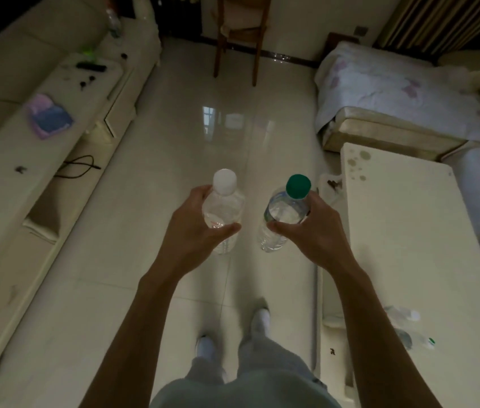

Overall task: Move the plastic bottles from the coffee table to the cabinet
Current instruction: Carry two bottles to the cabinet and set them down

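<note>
Bottles, two of them, were carried upright over the tiled floor, between the long cabinet and the coffee table. The left hand curled its fingers round the white-capped bottle; the right hand wrapped the green-capped bottle.

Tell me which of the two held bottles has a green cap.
The bottle held by the right hand has the green cap; the other bottle, held by the left hand, has a white cap.
</note>
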`<move>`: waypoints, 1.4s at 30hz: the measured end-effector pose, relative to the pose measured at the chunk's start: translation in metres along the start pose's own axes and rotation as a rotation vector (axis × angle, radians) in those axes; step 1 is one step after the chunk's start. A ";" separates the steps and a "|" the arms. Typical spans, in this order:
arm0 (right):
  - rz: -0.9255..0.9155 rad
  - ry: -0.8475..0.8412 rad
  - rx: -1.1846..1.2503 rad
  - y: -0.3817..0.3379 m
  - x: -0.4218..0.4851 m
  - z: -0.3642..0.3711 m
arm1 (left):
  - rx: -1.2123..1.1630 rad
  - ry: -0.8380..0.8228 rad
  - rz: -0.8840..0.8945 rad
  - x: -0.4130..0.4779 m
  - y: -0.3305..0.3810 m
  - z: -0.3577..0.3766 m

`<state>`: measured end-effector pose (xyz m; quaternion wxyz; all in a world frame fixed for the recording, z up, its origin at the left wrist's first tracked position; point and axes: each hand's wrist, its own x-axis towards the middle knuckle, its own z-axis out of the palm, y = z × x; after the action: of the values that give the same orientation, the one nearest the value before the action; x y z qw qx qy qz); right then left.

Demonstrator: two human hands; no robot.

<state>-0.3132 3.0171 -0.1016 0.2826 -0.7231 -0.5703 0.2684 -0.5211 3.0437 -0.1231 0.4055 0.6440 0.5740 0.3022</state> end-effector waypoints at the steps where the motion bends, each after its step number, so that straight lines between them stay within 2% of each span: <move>1: -0.003 -0.009 0.002 0.000 0.007 0.002 | 0.001 0.010 -0.012 0.003 -0.001 -0.001; 10: -0.076 -0.099 0.061 0.005 0.088 0.004 | 0.067 0.072 -0.062 0.059 0.006 0.010; 27: -0.126 -0.129 0.058 0.051 0.243 -0.058 | 0.132 0.085 -0.086 0.192 0.064 0.079; 42: -0.144 -0.215 0.012 0.022 0.359 -0.016 | 0.083 0.111 -0.140 0.304 0.039 0.048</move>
<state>-0.2135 3.3620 -0.1297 0.2429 -0.6457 -0.6460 0.3268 -0.4130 3.3339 -0.1358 0.3660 0.6007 0.6514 0.2843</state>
